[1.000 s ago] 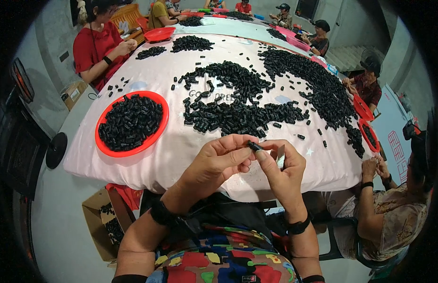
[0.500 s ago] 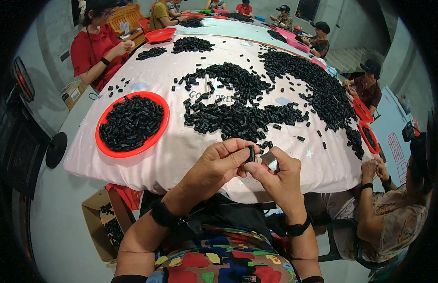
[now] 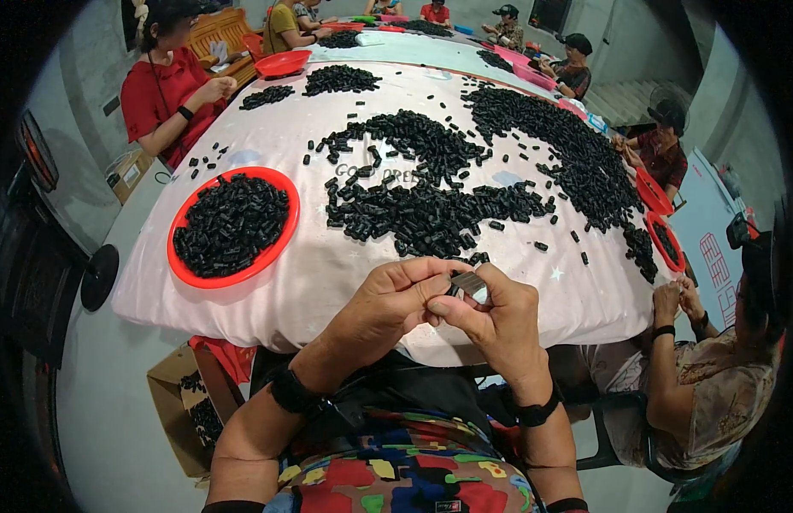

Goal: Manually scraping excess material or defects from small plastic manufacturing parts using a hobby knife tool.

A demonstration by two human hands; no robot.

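Observation:
Close together over the near edge of the cloth-covered table, my two hands meet. My left hand (image 3: 381, 301) pinches a small black cylindrical piece (image 3: 453, 289), mostly covered by the fingers. Between thumb and fingers, my right hand (image 3: 505, 318) grips a flat, shiny metal blade (image 3: 471, 283), which lies against or just over the black piece. Just beyond my fingers spreads a pile of the same black pieces (image 3: 414, 218). A red basin (image 3: 296, 224) heaped with black pieces stands to the left of my hands.
Pale pink cloth (image 3: 320, 286) covers the table. A larger black heap (image 3: 584, 171) lies to the right. Co-workers sit around, one in red (image 3: 179, 94) at left and one (image 3: 704, 385) close at right. An open cardboard box (image 3: 174, 410) stands on the floor at lower left.
The metal blade has moved left and tilted across the black piece, with my right thumb closer to my left fingers. The whole view has shifted slightly.

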